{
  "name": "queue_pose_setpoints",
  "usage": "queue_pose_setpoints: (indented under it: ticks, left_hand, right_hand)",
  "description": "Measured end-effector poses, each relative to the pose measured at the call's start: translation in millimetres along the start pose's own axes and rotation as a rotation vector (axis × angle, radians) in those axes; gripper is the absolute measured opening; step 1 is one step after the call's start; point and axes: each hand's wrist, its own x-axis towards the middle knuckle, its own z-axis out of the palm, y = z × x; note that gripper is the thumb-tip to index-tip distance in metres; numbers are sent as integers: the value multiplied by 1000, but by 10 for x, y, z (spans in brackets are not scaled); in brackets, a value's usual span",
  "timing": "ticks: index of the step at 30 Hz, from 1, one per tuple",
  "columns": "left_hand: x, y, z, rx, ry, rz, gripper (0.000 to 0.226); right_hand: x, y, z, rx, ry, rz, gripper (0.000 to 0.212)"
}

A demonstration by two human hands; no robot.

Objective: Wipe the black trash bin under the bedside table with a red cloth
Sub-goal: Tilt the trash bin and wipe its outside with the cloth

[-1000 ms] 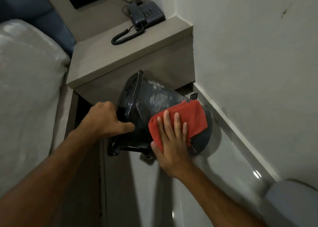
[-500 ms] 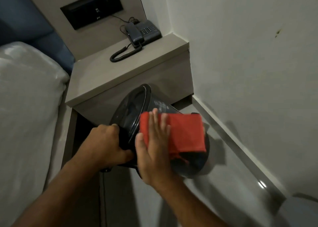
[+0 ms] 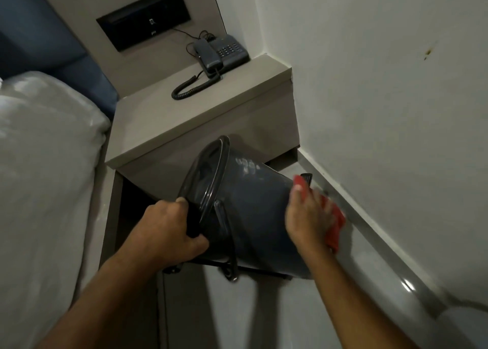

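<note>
I see one black trash bin [image 3: 253, 211], one red cloth [image 3: 333, 224] and one phone [image 3: 221, 51] on the grey desk [image 3: 169, 116], between a white bed [image 3: 45, 179] and the wall. The bin tilts off the floor before the desk, my left hand [image 3: 169, 232] clamped on its rim. My right hand [image 3: 307, 216], fingers spread and blurred, presses the cloth at the bin's base end.

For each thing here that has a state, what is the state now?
Bin: tipped on its side, lifted, mouth toward the bed.
Cloth: pressed on the bin's base end.
Left hand: gripping the bin's rim.
Right hand: flat on the cloth, blurred.
Phone: handset on its cradle.
</note>
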Motion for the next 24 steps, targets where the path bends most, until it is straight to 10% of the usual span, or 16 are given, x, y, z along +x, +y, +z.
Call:
queue_pose_setpoints:
  ticks: [8, 17, 24]
  left_hand:
    - [49, 203, -63, 99, -11, -71, 36]
    - [52, 366, -133, 136, -25, 4, 46]
    - [66, 653, -153, 247, 32, 79, 35]
  right_hand:
    - [-111, -1061, 209, 128, -193, -617, 70]
    - [746, 149, -222, 107, -160, -69, 71]
    - [-144, -666, -65, 338, -57, -605, 63]
